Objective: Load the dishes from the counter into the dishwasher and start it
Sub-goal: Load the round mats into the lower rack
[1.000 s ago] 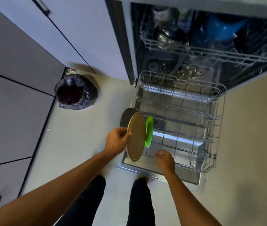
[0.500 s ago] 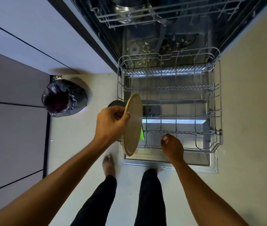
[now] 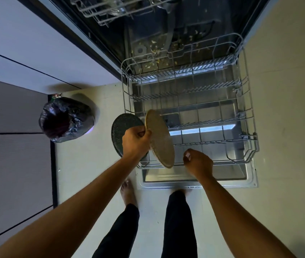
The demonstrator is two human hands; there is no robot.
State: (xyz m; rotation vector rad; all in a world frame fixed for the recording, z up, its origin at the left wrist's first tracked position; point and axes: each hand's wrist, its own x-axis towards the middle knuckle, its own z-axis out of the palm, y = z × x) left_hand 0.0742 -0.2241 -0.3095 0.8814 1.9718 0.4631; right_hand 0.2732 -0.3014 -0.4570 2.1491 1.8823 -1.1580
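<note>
Left hand [image 3: 135, 140] pinched the tan plate [image 3: 161, 142] and dark plate [image 3: 121, 123] together at their rims, both on edge over the front-left corner of the lower rack [image 3: 255, 146]. They looked stiff, breakable and probably slick, so hold by the rim and seat one at a time. Right hand [image 3: 198, 162] sat curled at the front rail, can't tell if gripping; the tine rows beyond showed room, with the wire rim close below.

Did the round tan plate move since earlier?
Yes. The round tan plate shifted right, from the left side of the grey wire rack to inside it.
</note>
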